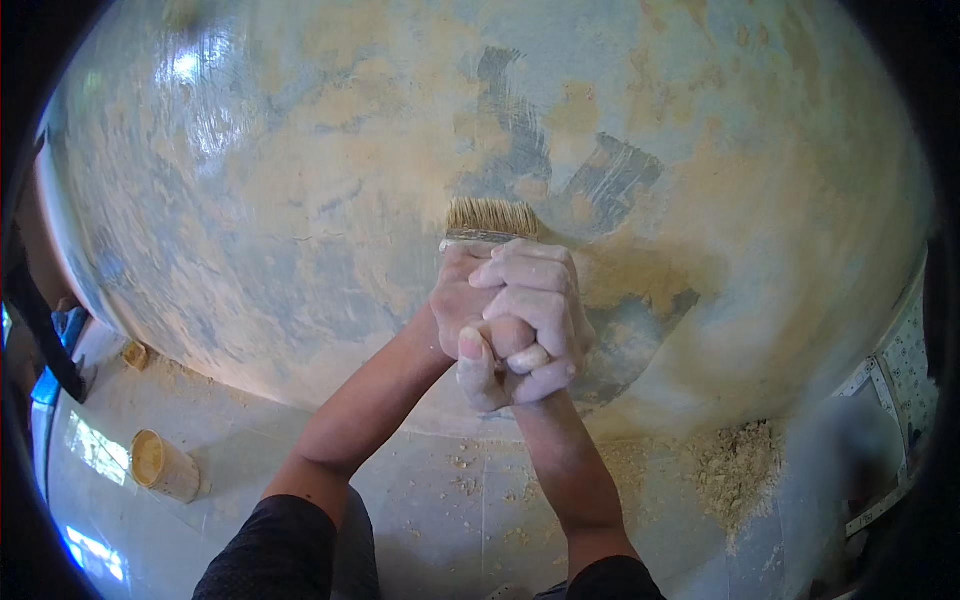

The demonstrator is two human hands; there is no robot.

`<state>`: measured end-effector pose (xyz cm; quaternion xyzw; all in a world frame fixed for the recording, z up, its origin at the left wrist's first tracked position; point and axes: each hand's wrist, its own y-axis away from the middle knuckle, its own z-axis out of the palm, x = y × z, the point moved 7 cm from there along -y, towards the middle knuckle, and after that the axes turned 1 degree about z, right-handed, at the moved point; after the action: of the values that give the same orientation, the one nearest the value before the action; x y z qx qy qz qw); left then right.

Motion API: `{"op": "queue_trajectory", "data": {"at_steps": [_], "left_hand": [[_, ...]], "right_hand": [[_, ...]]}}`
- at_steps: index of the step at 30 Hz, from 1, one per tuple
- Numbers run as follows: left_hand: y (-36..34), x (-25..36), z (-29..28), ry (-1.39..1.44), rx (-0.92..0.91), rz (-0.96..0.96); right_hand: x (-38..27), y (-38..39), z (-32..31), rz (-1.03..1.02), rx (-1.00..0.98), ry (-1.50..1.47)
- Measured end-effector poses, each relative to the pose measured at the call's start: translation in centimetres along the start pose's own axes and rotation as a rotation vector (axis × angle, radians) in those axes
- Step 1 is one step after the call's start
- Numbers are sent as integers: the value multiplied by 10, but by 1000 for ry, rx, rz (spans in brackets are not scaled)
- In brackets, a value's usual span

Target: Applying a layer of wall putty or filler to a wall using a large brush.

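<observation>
A wide paintbrush [492, 215] with pale bristles and a metal band is raised against a large curved surface [320, 180] mottled in grey, cream and tan, with darker brushed patches above it. My left hand [455, 295] is closed at the brush, just below the metal band. My right hand [535, 315], coated in white powder, is wrapped over my left hand and the brush, its fingers interlocked with those of the left. The handle is hidden under both hands. Whether the bristles touch the surface is hard to tell.
Along the surface's foot runs a tiled floor [430, 510]. A yellowish plastic tub [165, 465] stands at lower left, crumbly debris [735, 470] lies at lower right, and blue objects [48, 385] sit at the far left edge. A patterned panel [905, 350] is at far right.
</observation>
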<state>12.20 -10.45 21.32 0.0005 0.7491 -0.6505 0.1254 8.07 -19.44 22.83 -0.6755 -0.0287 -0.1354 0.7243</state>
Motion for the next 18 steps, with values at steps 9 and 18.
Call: {"op": "queue_trajectory", "data": {"at_steps": [9,18], "left_hand": [[-1,0,15,154,-143,186],[7,-2,24,117,-287,46]], "right_hand": [[8,19,-9,-14,55,-4],[-9,11,-9,0,1,27]]}}
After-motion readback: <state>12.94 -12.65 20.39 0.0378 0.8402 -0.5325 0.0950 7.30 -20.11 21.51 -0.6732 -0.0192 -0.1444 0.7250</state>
